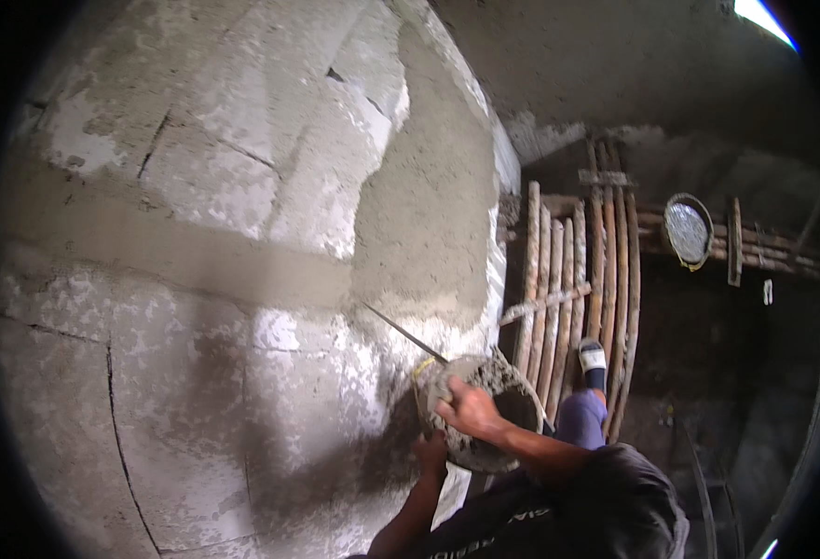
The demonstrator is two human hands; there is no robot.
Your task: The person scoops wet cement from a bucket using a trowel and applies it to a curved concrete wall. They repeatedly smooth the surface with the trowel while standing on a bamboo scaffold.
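Observation:
My right hand (472, 410) is closed over the bucket, gripping a trowel (405, 334) whose thin blade shows nearly edge-on and points up and left at the wall. Its handle is hidden in my fist. Below it is the round bucket (524, 416), with wet grey mortar (496, 376) inside. My left hand (431, 451) is closed on the bucket's left side, its fingers partly hidden. Beside the bucket rises a rough block wall (177, 391). Darker plaster (429, 205) covers a tall patch near the wall's edge and a long band (177, 242) running left.
To the right lies a platform of wooden poles (573, 270), with a foot in a sandal (593, 359) on it. Another bucket (688, 231) with a pale, shiny inside stands farther off by a short plank (734, 242). Dark space lies beyond the poles.

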